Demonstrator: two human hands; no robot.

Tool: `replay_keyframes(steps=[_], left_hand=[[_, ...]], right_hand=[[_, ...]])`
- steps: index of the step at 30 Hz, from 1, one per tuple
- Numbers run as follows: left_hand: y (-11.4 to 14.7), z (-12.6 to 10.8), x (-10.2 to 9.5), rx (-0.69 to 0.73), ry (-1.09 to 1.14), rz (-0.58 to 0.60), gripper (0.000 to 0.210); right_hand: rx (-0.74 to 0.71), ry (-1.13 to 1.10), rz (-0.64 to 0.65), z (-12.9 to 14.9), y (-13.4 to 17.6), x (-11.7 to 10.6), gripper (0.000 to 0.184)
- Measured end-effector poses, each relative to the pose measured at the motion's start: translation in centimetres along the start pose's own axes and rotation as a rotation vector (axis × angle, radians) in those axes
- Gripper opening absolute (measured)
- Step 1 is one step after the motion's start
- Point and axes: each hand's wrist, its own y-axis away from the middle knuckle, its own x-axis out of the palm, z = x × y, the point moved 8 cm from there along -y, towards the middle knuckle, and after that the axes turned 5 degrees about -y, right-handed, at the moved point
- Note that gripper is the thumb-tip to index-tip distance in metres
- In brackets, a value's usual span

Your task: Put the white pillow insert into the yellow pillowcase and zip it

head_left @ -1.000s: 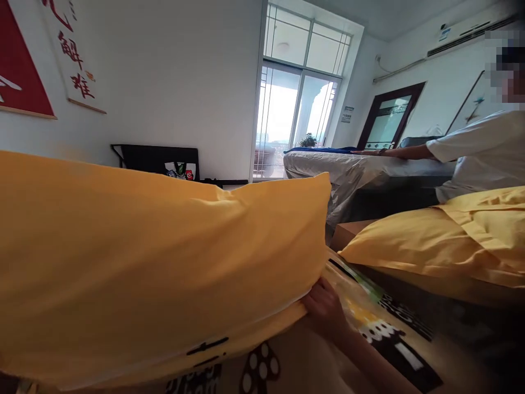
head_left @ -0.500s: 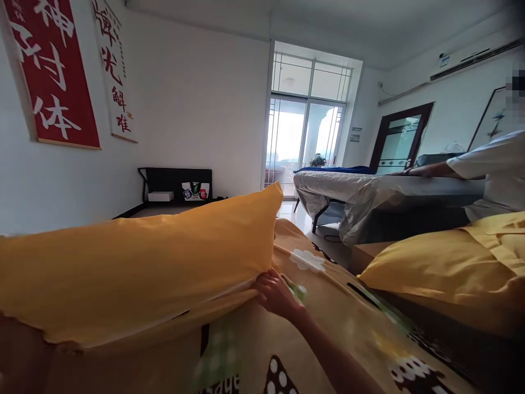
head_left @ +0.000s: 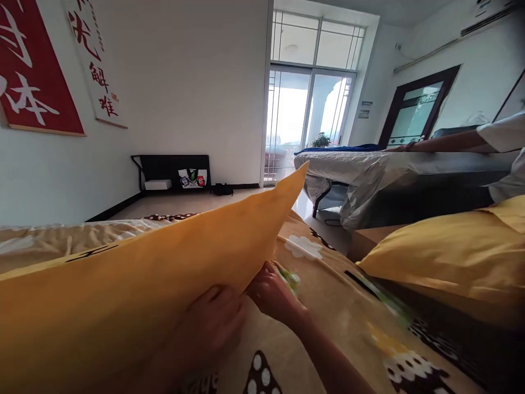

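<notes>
A yellow pillow is tilted up on its long edge across the patterned bedding, its far corner pointing up to the right. My right hand is closed on the pillow's lower right corner, close to the bedding. Just left of it, my left hand lies in shadow with curled fingers at the lower edge of the pillow. Part of my left hand is dark and slightly smeared. The bedding shows dark brown shapes with white dots and a white cloud print.
Another yellow pillow rests on a cardboard box at the right. Behind it, a person's arm reaches over a plastic-covered bed. A low black shelf with a bag stands by the far wall.
My left hand has come from the far left to near my right hand. The pillow has tipped and sunk on the left, baring bedding behind it. The view has turned downward.
</notes>
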Motion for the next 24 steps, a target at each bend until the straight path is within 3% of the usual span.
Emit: replay_keyframes(steps=[2, 5, 9, 19, 21, 24], left_hand=[[-1.3, -0.1, 0.8, -0.014, -0.014, -0.01, 0.013], [-2.8, 1.2, 1.6, -0.149, -0.1, -0.052, 0.01], [-2.2, 2.7, 2.5, -0.335, -0.173, -0.057, 0.012], [-0.2, 0.7, 5.4, -0.294, -0.134, 0.023, 0.033], [-0.3, 0.6, 5.3, -0.294, -0.133, 0.021, 0.031], [-0.3, 0.6, 5.1, -0.295, -0.116, 0.007, 0.029]], right_hand=[[0.023, -0.057, -0.018, -0.5, 0.3, -0.5, 0.017], [0.071, -0.152, 0.003, -1.4, 0.9, -1.0, 0.017], [0.074, -0.207, -0.013, -2.1, 1.3, -1.5, 0.02], [0.063, -0.235, -0.2, -2.4, 1.4, -2.6, 0.024], [0.125, -0.232, -0.289, -3.2, 1.6, -3.4, 0.023], [0.375, -0.226, -0.443, -5.9, 2.7, -4.3, 0.018]])
